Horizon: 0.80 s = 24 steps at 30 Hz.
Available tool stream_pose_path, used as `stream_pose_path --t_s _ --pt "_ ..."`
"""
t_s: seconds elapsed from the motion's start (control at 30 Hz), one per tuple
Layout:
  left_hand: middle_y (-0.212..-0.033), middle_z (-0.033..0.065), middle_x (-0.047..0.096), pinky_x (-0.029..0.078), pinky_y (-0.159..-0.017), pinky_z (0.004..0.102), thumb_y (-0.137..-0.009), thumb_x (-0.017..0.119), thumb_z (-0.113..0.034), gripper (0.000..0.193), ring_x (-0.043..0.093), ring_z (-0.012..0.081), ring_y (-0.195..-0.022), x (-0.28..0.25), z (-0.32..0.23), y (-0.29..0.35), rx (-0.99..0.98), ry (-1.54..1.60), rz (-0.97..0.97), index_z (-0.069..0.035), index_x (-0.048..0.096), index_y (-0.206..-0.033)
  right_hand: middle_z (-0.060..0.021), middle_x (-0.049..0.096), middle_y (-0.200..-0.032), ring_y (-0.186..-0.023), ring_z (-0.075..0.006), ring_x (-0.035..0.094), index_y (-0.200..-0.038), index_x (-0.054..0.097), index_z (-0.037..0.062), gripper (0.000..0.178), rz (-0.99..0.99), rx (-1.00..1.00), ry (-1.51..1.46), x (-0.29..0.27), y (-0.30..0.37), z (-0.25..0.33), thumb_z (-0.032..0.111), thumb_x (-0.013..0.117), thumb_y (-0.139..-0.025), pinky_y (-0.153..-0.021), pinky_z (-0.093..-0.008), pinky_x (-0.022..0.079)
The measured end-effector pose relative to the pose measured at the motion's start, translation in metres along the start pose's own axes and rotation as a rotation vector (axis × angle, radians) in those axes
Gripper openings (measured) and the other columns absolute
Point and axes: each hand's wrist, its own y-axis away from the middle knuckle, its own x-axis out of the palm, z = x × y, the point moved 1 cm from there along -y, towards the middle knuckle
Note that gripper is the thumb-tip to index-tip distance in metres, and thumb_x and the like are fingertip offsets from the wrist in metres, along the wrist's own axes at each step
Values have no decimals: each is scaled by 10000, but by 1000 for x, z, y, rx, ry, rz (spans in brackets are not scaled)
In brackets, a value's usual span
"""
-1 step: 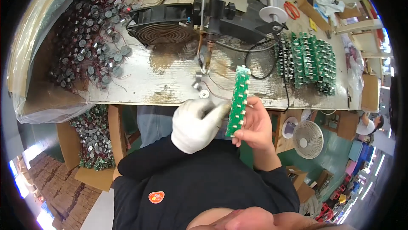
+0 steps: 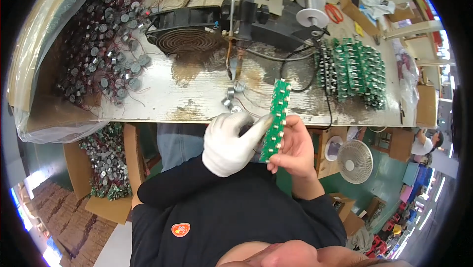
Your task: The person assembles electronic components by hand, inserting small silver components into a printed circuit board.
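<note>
A long green circuit board strip (image 2: 277,114) with small white parts along it is held tilted just off the bench's front edge. My right hand (image 2: 294,148), bare, grips its lower end between thumb and fingers. My left hand (image 2: 227,142), in a white glove, has its fingers curled and its thumb pressed on the strip's left edge; what lies behind the thumb is hidden. Just beyond the glove, a few round silver parts (image 2: 227,102) with thin wires lie on the bench. The soldering iron (image 2: 240,62), fixed on a stand, points down above them.
Wired round silver parts (image 2: 106,65) are heaped at the left. A black fan (image 2: 189,40) sits behind the iron, and solder spools (image 2: 312,8) stand at right. Green circuit boards (image 2: 352,72) lie in rows. Below the bench are a filled cardboard box (image 2: 130,151) and a white fan (image 2: 355,162).
The gloved left thumb has slid slightly farther over the strip's edge. The strip and my right hand have shifted only a little, and the whole view has moved slightly.
</note>
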Motion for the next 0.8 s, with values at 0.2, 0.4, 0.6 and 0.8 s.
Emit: stream_pose_path --t_s 0.2,0.4,0.6,0.8 --pt "-967 91 623 473 -767 393 -741 657 -206 360 604 289 -884 16 -29 -31 105 173 -260 -95 645 -1084 -156 603 -942 -764 -179 629 -1151 487 -16 428 -70 -505 375 -13 32 9 -20 698 -779 -635 -279 517" --pt "-954 57 627 480 -742 313 -819 733 -149 290 590 167 -843 11 -58 -43 -491 1199 96 -24 634 -1060 -99 610 -935 -771 -165 616 -1073 515 16 126 -231 -615 -49 -27 -10 49 75 461 -975 -676 -313 515" --pt "-890 59 662 497 -680 244 -802 736 -91 337 614 100 -772 31 -62 -64 -491 1261 58 17 586 -1084 -93 632 -866 -679 -170 627 -965 514 30 26 -161 -481 -160 -51 -20 51 46 501 -948 -582 -320 538" --pt "-885 44 677 490 -660 224 -851 688 -92 233 618 75 -778 41 -48 -83 -418 1046 18 8 613 -1047 -100 638 -850 -655 -176 622 -929 553 9 81 -124 -346 -111 -72 -39 53 79 514 -940 -573 -320 530"
